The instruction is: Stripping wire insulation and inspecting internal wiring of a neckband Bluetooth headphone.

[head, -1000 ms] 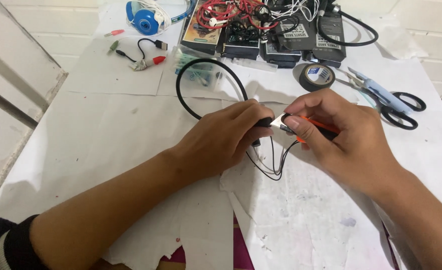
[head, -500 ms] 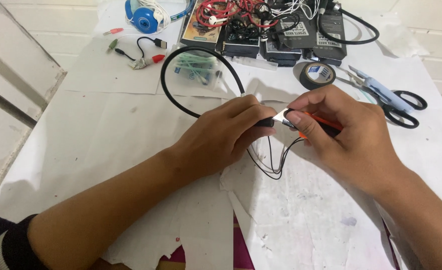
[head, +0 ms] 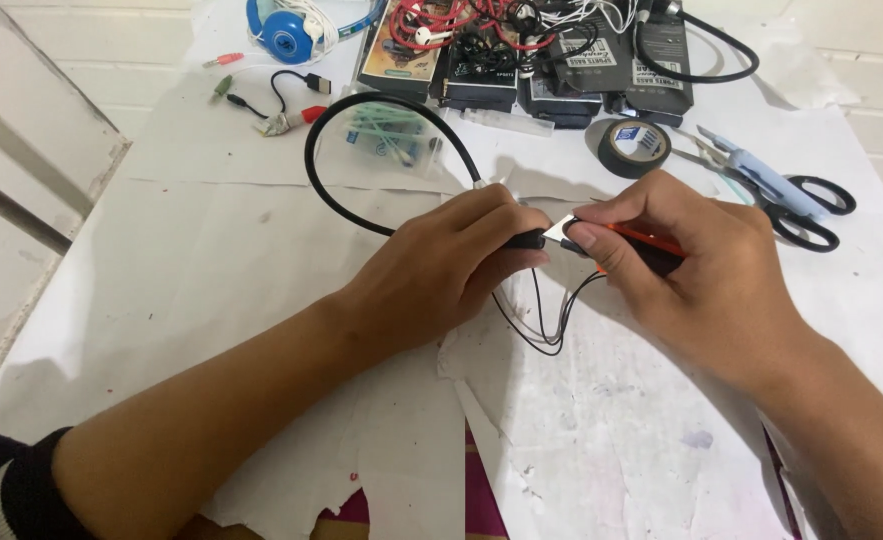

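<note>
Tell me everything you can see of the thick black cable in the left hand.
The thick black cable looks rubbery and smooth. It arcs in a wide loop over the paper-covered table and a clear bag of cotton swabs. One end is pinched in the left hand, meeting a blade held by the right hand.

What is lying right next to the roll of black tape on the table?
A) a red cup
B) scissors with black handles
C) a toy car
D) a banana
B: the scissors with black handles lie on the white paper just to the right of the roll of black tape, beyond the right hand.
</note>
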